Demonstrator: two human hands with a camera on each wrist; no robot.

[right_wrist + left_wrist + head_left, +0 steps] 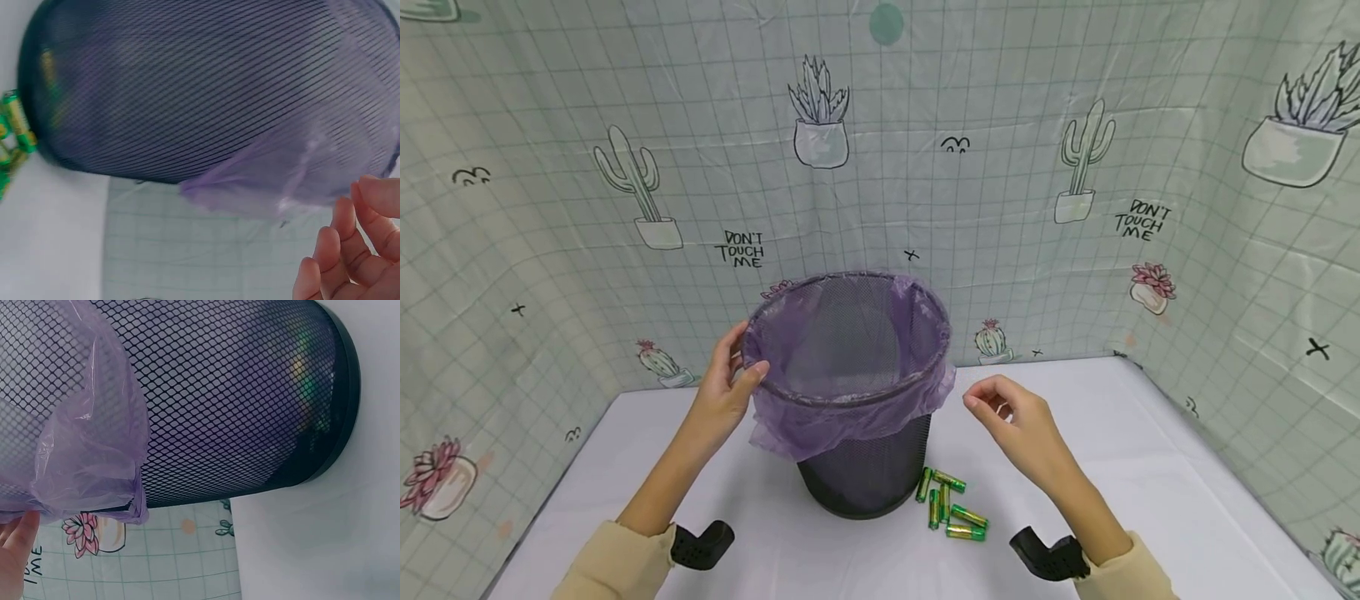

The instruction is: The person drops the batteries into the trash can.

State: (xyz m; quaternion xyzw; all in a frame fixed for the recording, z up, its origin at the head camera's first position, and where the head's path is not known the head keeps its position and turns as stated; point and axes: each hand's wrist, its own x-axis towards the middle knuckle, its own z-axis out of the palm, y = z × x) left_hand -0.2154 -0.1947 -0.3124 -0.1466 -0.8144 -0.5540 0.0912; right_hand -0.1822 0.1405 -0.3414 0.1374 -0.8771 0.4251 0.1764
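Observation:
A black mesh wastebasket (pixel 868 467) stands upright on the table, lined with a thin purple trash bag (pixel 850 429) folded over its rim. My left hand (pixel 730 383) grips the left side of the rim, thumb on top over the bag and fingers outside. To the right of the basket my right hand (pixel 1015 417) hovers in the air, fingers loosely curled and holding nothing. In the right wrist view its fingertips (pixel 344 209) overlap the bag's hanging edge. Several green batteries (pixel 945 504) lie at the basket's right front foot.
A white cloth covers the table (pixel 1045 467). Behind and on both sides hangs a gridded curtain (pixel 880 200) printed with cacti and words. Black wrist devices sit on the left wrist (pixel 702 546) and right wrist (pixel 1051 557). Green and yellow blurs show through the mesh low down.

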